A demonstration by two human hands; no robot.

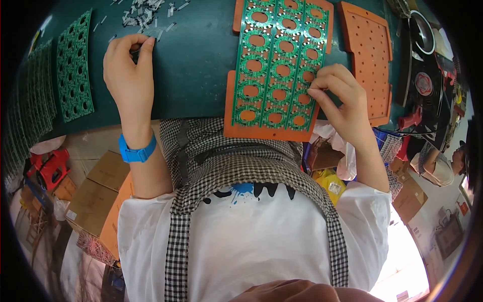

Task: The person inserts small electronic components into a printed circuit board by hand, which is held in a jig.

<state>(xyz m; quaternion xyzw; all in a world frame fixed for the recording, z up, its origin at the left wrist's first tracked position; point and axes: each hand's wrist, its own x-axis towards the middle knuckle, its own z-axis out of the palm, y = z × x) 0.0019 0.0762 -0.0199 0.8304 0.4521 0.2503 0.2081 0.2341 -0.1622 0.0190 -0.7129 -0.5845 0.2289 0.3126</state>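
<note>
A green circuit board panel point(279, 60) with rows of round cut-outs lies on an orange holder plate point(261, 132) at the near edge of the dark green table point(196, 65). My right hand point(339, 103) rests on the panel's right side, thumb and forefinger pinched on a small part at one ring. My left hand point(130, 75) is on the table to the left, fingertips closed on a small part beside a pile of small grey components point(143, 15). A blue band point(137, 151) circles that wrist.
A second orange perforated plate point(370, 55) lies right of the panel. More green panels point(74, 68) lie stacked at the table's left. Cardboard boxes point(93, 196) and a red object point(50, 168) sit on the floor at left. Another person point(437, 168) sits at far right.
</note>
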